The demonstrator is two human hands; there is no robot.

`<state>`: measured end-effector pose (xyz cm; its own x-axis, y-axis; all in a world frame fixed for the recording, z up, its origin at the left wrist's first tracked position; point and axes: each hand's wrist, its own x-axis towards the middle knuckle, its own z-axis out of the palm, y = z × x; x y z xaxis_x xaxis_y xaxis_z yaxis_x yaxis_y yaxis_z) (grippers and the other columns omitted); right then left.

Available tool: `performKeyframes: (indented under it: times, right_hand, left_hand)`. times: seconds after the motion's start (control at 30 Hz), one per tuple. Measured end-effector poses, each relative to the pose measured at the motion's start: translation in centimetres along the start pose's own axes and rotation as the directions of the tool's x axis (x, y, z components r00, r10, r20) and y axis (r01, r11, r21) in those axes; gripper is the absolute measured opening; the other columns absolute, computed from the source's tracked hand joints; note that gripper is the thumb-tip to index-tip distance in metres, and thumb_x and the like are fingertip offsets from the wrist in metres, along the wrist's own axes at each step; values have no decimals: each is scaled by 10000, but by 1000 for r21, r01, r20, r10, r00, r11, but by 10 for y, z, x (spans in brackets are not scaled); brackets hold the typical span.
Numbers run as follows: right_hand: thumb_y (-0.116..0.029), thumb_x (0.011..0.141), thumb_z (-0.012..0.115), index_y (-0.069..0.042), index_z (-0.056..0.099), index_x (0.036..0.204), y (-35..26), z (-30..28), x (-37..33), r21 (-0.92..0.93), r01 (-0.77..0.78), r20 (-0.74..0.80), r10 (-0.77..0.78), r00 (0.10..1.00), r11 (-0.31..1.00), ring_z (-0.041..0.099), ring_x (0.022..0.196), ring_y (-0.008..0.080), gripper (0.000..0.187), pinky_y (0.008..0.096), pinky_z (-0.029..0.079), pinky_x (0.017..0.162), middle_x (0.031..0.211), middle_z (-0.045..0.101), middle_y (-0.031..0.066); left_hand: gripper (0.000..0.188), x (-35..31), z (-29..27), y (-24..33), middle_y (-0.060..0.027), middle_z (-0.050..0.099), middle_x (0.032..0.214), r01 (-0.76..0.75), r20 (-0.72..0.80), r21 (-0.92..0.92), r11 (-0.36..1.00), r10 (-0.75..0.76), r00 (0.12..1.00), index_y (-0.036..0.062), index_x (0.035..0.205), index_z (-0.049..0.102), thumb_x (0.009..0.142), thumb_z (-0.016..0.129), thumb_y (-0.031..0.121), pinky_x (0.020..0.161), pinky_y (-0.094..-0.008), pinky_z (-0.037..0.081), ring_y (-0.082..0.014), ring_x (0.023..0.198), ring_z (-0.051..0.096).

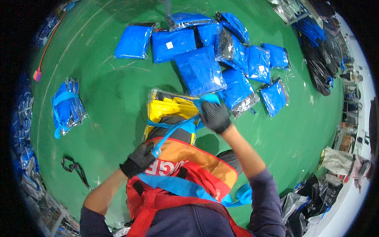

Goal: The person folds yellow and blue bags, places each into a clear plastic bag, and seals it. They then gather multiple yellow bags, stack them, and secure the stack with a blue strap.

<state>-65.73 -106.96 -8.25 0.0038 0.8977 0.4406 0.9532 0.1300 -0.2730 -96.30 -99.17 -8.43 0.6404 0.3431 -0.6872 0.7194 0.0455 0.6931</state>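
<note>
Before me lies a bundle of yellow folded pieces [169,108] in clear plastic, with a light-blue strap [173,128] around it. My left hand [138,160], in a black glove, is closed on one length of the strap at the bundle's near side. At the bundle's right, my gloved right hand [215,116] grips another part of it. The strap stretches between both hands. A roll of the same light-blue strap [244,194] sits by my right forearm. My red and orange apron [189,162] covers the nearest part of the view.
Several blue packages in clear plastic [199,71] lie scattered on the green floor [106,102] ahead. A strapped blue bundle [67,106] lies at the left, near a black strap loop [75,170]. Black bags [318,59] and shelving line the right; more bundles line the left edge.
</note>
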Motion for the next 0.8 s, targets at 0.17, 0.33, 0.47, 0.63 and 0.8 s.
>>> performKeyframes:
  times: [0.17, 0.33, 0.47, 0.63, 0.8]
  right_hand:
    - [-207, 868, 436, -116, 591, 998, 80, 159, 40, -112, -41, 486, 91, 869, 993, 634, 715, 330, 222, 451, 508, 610, 818, 647, 140]
    - [-245, 900, 400, -89, 522, 1163, 94, 248, 17, -189, 65, 402, 17, 915, 980, 634, 799, 407, 329, 494, 501, 723, 925, 649, 235]
    - [-285, 908, 408, -107, 526, 1111, 99, 236, 7, -133, -310, 556, 329, 763, 942, 622, 749, 429, 295, 525, 475, 656, 831, 639, 255]
    - [-431, 869, 486, -139, 473, 1270, 106, 193, -88, -172, -558, 643, 522, 561, 811, 578, 969, 433, 496, 511, 455, 836, 1140, 578, 230]
    - [-327, 907, 478, -43, 559, 1118, 121, 215, -220, 153, -833, 794, 435, 424, 532, 601, 939, 304, 363, 393, 477, 823, 1076, 623, 171]
  left_hand:
    - [484, -7, 53, -75, -248, 617, 998, 227, -355, 347, 910, -97, 930, 17, 1165, 554, 907, 484, 421, 750, -506, 479, -430, 895, 598]
    - [462, -11, 89, -136, -250, 617, 1014, 199, -347, -18, 980, -193, 918, 2, 1188, 524, 887, 511, 352, 820, -447, 468, -424, 963, 586]
    - [397, 16, 99, -177, -246, 601, 1121, 17, -126, -174, 985, -40, 991, -17, 1170, 559, 870, 535, 242, 921, -382, 435, -361, 1049, 576]
    - [351, 58, 102, -228, -203, 644, 1017, 291, -170, 92, 952, -273, 947, 43, 1065, 617, 840, 573, 308, 778, -421, 497, -370, 950, 616]
    - [365, 54, 136, -262, -190, 648, 1011, 360, -254, -37, 932, -358, 899, 56, 1063, 623, 828, 587, 333, 772, -417, 500, -356, 943, 621]
